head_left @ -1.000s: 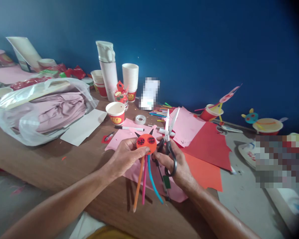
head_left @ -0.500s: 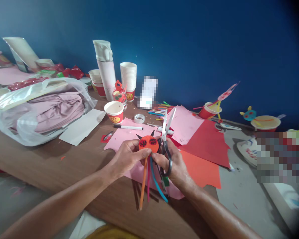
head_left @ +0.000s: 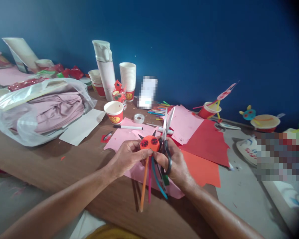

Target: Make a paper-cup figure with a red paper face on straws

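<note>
wall patch (head_left: 147, 93): pixelated, unreadable | right patch (head_left: 281, 156): pixelated, contents hidden | yellow item (head_left: 112, 233): cut off by bottom edge | scissors (head_left: 165, 127): partly behind right hand (head_left: 175, 162)

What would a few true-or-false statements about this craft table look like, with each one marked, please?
The left hand holds an orange disc. True.
The right hand holds a glue stick. False: it holds black-handled scissors, blades pointing up.
A roll of clear tape lies on the table. True.
The stack of paper cups lies on its side. False: it stands upright.
</note>
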